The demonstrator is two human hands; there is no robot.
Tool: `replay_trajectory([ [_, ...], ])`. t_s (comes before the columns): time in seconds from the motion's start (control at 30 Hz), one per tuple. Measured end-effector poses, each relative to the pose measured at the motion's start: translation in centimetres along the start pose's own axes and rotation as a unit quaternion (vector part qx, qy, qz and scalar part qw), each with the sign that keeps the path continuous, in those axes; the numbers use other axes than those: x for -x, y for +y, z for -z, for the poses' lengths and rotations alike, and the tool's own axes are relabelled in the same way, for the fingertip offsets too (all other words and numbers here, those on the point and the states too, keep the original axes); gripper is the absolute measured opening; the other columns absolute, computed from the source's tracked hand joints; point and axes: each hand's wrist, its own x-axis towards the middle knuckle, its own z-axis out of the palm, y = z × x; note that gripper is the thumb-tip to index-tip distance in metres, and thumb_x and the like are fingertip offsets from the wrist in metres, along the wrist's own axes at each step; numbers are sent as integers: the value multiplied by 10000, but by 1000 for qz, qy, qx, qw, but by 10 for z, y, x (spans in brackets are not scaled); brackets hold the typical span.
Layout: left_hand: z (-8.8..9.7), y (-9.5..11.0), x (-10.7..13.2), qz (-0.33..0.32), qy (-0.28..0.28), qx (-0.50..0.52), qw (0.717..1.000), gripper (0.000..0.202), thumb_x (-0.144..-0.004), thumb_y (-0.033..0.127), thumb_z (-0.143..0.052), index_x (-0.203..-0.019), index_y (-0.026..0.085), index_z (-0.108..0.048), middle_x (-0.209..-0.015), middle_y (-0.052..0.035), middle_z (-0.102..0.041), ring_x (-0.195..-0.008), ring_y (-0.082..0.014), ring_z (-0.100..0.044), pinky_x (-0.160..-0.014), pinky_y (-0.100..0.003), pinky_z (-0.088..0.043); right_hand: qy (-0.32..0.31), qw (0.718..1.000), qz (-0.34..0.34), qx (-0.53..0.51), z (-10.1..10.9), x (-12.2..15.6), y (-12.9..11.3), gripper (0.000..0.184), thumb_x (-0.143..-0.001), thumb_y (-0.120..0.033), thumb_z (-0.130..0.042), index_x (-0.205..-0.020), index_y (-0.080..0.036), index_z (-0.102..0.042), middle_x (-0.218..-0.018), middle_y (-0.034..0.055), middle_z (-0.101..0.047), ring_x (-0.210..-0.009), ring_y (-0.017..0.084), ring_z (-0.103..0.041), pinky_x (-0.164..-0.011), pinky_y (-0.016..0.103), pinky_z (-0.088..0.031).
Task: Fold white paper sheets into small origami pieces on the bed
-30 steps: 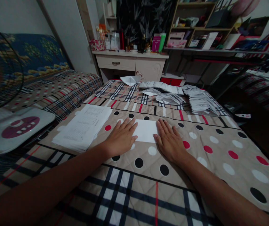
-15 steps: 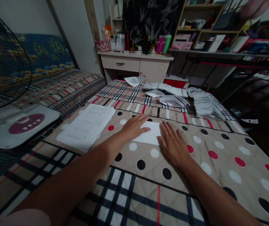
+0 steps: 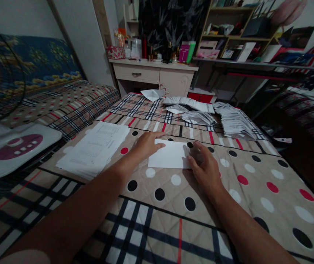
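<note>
A folded sheet of white paper lies on the spotted bedspread between my two hands. My left hand is at its upper left corner, thumb over the paper and index finger stretched out beyond the top edge. At the right edge is my right hand, its fingers loosely bent and apart, with the thumb close to or touching the paper. To the left rests a stack of printed sheets. Whether the fingers pinch any edge is not plain.
Toward the far side of the bed are rows of folded paper pieces, a smaller pile and a single folded paper shape. A fan and a white plastic lid stand at the left. A dresser is behind.
My right hand has lifted from lying flat to a bent-finger pose at the paper's right edge. My left hand has drawn back leftward, so more of the paper shows. The view has shifted slightly.
</note>
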Motion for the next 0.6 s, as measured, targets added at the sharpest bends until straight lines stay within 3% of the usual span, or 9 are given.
replay_trajectory([
  [0.13,4,6,2,42,97,119,987,304,-794,129,-645,-1074,186,-748,-1055,-78,-757,-959,-218,-690,-900,-355,-518,22,993,112,11,5,-1,-12,552,-726,-89,-558,-1264,-212,-552,-1366,136,-553,-1277,308,-494,-1065,549,-395],
  [0.23,3,11,4,115,120,208,964,232,-799,131,-621,-976,164,-767,-991,-85,-765,-895,-210,-691,-837,-350,-533,6,987,157,42,4,-3,-18,640,-685,-19,-541,-1293,-220,-535,-1388,132,-530,-1302,318,-463,-1073,572,-379],
  [0.3,1,15,5,168,94,290,937,227,-785,137,-627,-963,159,-765,-933,-89,-765,-806,-195,-686,-747,-332,-543,1,985,167,46,3,-3,-18,652,-707,-14,-550,-1325,-220,-521,-1412,136,-506,-1313,318,-450,-1070,570,-389],
  [0.4,-1,20,8,213,47,436,873,226,-767,162,-626,-950,140,-757,-888,-98,-755,-723,-172,-672,-639,-293,-534,-3,985,169,29,2,-4,-15,602,-763,-41,-566,-1335,-225,-536,-1423,140,-494,-1313,315,-453,-1051,563,-417],
  [0.5,2,22,10,191,9,540,820,230,-720,169,-623,-899,115,-756,-891,-112,-748,-731,-173,-675,-654,-296,-545,-2,989,149,2,3,-3,-11,476,-800,-53,-555,-1232,-235,-640,-1406,133,-518,-1305,316,-476,-1036,570,-433],
  [0.6,7,19,11,145,-48,568,809,299,-686,154,-599,-940,123,-753,-893,-98,-744,-736,-170,-681,-729,-330,-563,9,994,93,-57,4,-2,-6,356,-843,-72,-535,-1089,-239,-730,-1378,122,-565,-1267,303,-538,-1016,547,-466],
])
